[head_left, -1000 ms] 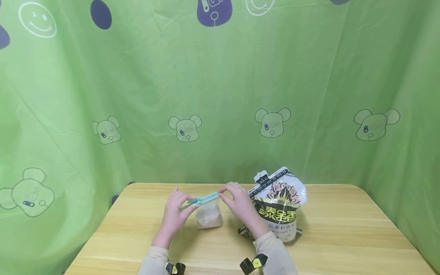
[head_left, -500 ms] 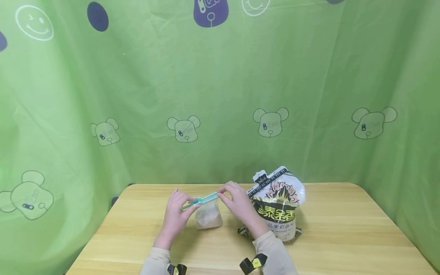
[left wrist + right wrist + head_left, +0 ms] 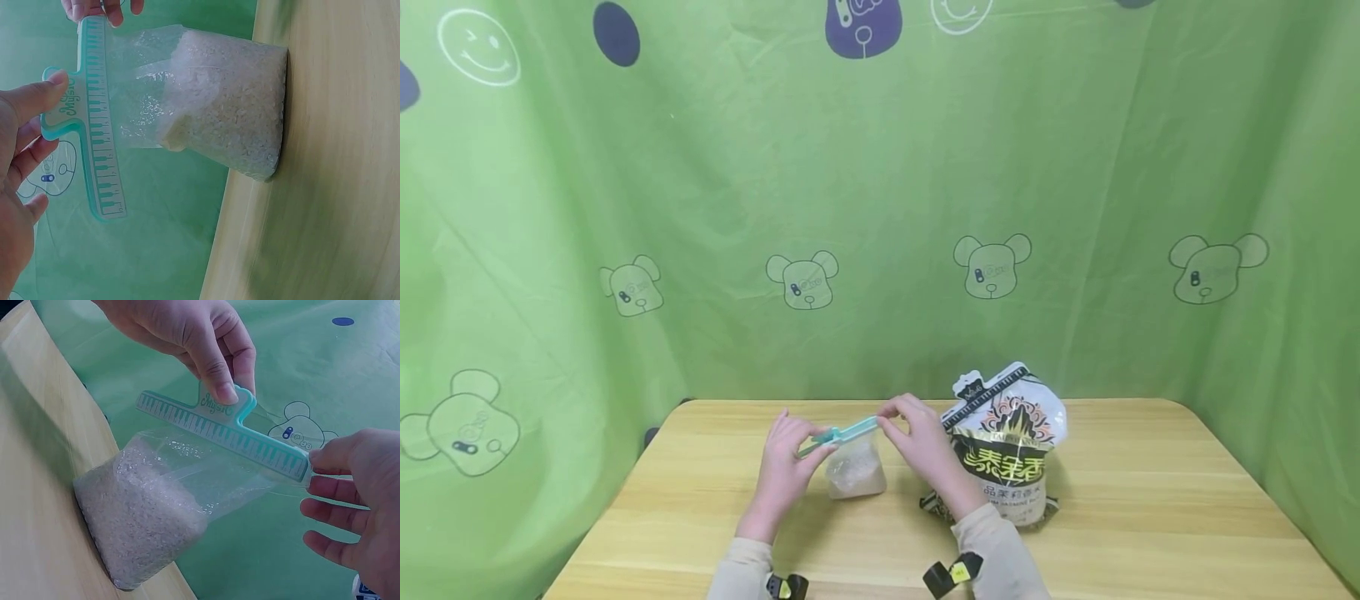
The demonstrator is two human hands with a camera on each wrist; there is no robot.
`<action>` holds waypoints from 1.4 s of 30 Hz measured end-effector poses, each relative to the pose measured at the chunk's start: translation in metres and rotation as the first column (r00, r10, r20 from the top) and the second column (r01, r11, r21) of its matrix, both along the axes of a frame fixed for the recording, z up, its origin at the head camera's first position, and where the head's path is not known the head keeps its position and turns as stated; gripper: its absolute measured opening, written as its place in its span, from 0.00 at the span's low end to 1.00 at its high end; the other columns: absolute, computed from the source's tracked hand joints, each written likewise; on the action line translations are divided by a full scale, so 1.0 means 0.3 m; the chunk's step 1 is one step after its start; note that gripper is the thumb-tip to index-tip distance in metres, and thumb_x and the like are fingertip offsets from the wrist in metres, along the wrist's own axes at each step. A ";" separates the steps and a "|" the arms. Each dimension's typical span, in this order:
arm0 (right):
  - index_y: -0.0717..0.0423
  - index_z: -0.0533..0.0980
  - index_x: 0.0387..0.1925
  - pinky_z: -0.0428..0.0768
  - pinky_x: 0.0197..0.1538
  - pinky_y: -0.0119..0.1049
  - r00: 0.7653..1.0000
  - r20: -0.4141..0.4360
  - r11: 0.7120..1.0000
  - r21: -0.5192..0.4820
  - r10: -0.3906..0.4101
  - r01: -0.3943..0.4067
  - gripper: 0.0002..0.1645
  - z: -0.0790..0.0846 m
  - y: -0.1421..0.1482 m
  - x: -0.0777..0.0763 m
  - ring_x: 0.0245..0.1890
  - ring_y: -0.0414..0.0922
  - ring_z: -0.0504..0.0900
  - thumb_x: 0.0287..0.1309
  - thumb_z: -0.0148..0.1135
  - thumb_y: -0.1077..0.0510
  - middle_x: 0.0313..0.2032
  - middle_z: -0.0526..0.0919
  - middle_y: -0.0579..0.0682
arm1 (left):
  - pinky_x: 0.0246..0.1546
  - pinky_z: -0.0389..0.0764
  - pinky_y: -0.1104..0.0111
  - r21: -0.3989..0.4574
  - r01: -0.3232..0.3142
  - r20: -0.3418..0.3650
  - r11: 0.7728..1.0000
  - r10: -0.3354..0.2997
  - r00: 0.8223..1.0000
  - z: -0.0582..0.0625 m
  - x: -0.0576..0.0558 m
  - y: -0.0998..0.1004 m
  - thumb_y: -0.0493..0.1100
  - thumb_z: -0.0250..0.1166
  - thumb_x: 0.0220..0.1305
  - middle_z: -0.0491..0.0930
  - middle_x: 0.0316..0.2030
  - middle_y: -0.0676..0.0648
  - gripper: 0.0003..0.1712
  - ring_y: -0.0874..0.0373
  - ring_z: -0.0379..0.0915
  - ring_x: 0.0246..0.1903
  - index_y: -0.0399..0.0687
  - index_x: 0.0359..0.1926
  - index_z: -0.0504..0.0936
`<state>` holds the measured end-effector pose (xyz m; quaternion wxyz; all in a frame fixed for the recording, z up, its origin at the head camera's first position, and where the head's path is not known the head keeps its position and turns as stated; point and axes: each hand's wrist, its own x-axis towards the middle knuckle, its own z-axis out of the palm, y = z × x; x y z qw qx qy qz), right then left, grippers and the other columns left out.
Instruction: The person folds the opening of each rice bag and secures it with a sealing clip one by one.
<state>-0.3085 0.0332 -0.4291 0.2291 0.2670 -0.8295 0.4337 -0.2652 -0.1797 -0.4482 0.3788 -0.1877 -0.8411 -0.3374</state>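
A turquoise and white bag clip (image 3: 219, 434) with a piano-key pattern lies across the top of a clear plastic bag of rice (image 3: 225, 100). The bag stands on the table, its lower part full and its upper part see-through. My left hand (image 3: 786, 462) pinches the clip's handle between thumb and fingers, as the left wrist view shows. At the clip's far end, the thumb and forefinger of my right hand (image 3: 921, 442) pinch its tip by the bag's upper corner. The other right fingers are spread apart in the right wrist view.
Right of my right hand stands a larger printed rice bag (image 3: 1011, 475), its top folded over under a black and white clip (image 3: 988, 398). Both bags are on a light wooden table (image 3: 1150, 500). A green patterned curtain (image 3: 880, 167) hangs behind and at the sides.
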 end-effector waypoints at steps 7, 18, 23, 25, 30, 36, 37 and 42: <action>0.58 0.78 0.47 0.84 0.51 0.44 0.995 0.091 0.997 -0.073 0.039 -0.032 0.15 0.000 -0.008 0.000 0.46 0.48 0.82 0.57 0.64 0.63 0.43 0.83 0.52 | 0.70 0.59 0.48 0.010 -0.003 0.017 1.000 0.003 1.000 0.001 -0.002 -0.003 0.38 0.76 0.45 0.86 0.33 0.51 0.13 0.57 0.78 0.38 0.47 0.34 0.84; 0.61 0.71 0.58 0.82 0.55 0.46 0.900 0.395 0.970 -0.221 0.181 -0.098 0.30 -0.018 -0.027 -0.012 0.52 0.54 0.79 0.51 0.63 0.67 0.51 0.81 0.60 | 0.70 0.59 0.47 0.016 0.007 0.019 1.000 -0.007 1.000 0.004 0.000 -0.005 0.38 0.77 0.45 0.87 0.33 0.51 0.13 0.57 0.78 0.39 0.47 0.35 0.84; 0.61 0.72 0.57 0.83 0.52 0.46 0.888 0.419 0.967 -0.236 0.189 -0.095 0.30 -0.033 -0.028 -0.020 0.48 0.54 0.82 0.50 0.67 0.67 0.47 0.83 0.59 | 0.70 0.59 0.47 0.017 0.008 0.027 1.000 -0.009 1.000 0.006 0.001 -0.005 0.38 0.76 0.45 0.87 0.33 0.51 0.13 0.56 0.78 0.39 0.47 0.35 0.84; 0.60 0.73 0.56 0.83 0.51 0.45 0.885 0.423 0.966 -0.242 0.193 -0.096 0.29 -0.038 -0.029 -0.021 0.46 0.53 0.83 0.49 0.67 0.68 0.44 0.85 0.58 | 0.70 0.60 0.47 0.016 0.005 0.030 1.000 -0.005 1.000 0.006 0.001 -0.005 0.38 0.76 0.45 0.87 0.33 0.51 0.13 0.56 0.78 0.39 0.47 0.35 0.84; 0.61 0.73 0.55 0.83 0.48 0.43 0.878 0.429 0.958 -0.266 0.214 -0.103 0.28 -0.051 -0.030 -0.025 0.42 0.51 0.84 0.49 0.66 0.70 0.40 0.86 0.58 | 0.70 0.60 0.48 0.012 0.000 0.028 1.000 0.000 1.000 0.004 0.001 -0.004 0.38 0.76 0.45 0.87 0.34 0.51 0.13 0.56 0.79 0.39 0.47 0.34 0.84; 0.63 0.73 0.54 0.84 0.48 0.43 0.869 0.436 0.945 -0.309 0.236 -0.101 0.28 -0.062 -0.032 -0.031 0.41 0.52 0.85 0.49 0.65 0.72 0.39 0.86 0.60 | 0.69 0.60 0.47 0.013 0.001 0.016 1.000 -0.001 1.000 0.003 0.002 0.000 0.38 0.76 0.45 0.87 0.33 0.51 0.13 0.57 0.79 0.39 0.47 0.34 0.84; 0.62 0.73 0.54 0.84 0.48 0.42 0.867 0.439 0.945 -0.313 0.236 -0.098 0.28 -0.062 -0.033 -0.031 0.41 0.51 0.85 0.49 0.65 0.72 0.39 0.86 0.60 | 0.69 0.60 0.47 0.013 0.000 0.015 1.000 0.000 1.000 0.003 0.002 0.001 0.38 0.76 0.45 0.87 0.33 0.51 0.13 0.57 0.79 0.39 0.47 0.34 0.84; 0.60 0.73 0.54 0.84 0.47 0.41 0.870 0.439 0.949 -0.301 0.225 -0.094 0.28 -0.060 -0.032 -0.029 0.40 0.49 0.85 0.49 0.65 0.72 0.39 0.86 0.58 | 0.69 0.60 0.47 0.007 0.004 0.004 1.000 -0.004 1.000 0.005 0.002 0.008 0.39 0.76 0.45 0.86 0.32 0.51 0.13 0.57 0.78 0.38 0.47 0.35 0.85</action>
